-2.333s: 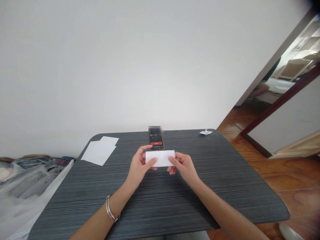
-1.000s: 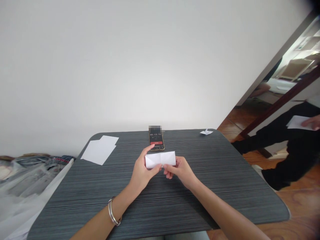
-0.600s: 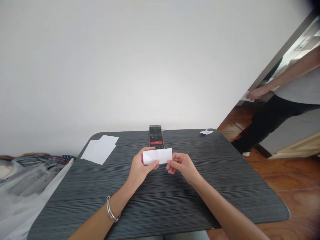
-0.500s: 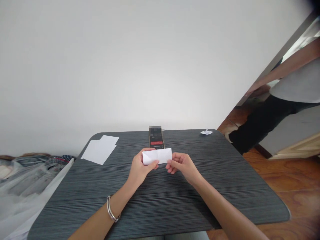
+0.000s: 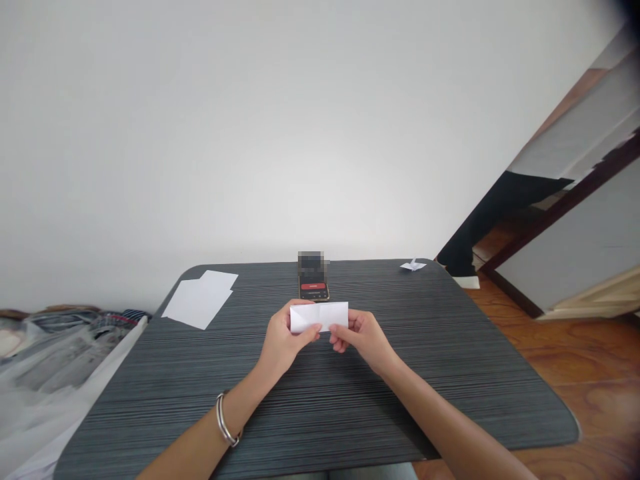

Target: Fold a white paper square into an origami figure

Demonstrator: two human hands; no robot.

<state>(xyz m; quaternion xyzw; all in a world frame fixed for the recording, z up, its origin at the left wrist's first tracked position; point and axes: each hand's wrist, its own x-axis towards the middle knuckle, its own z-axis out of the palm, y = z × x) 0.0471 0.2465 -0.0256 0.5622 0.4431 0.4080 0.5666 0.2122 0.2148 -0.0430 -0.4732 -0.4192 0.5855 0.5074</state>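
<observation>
A folded strip of white paper (image 5: 320,315) with a crease at its middle is held just above the dark striped table (image 5: 310,393). My left hand (image 5: 281,343) pinches its left end, thumb on top. A silver bangle (image 5: 223,421) sits on that wrist. My right hand (image 5: 364,339) pinches the paper's lower edge right of the middle, fingers curled under it. A phone (image 5: 313,288) with a red button on its screen lies flat just beyond the paper.
Two overlapping white sheets (image 5: 199,301) lie at the table's far left. A small folded paper shape (image 5: 413,265) rests at the far right corner. Clothes (image 5: 55,347) are heaped left of the table. Another person (image 5: 505,213) stands in the doorway at right.
The paper has been turned over and lowered a little between my hands, both still gripping it. The other person has walked from the near floor on the right into the doorway.
</observation>
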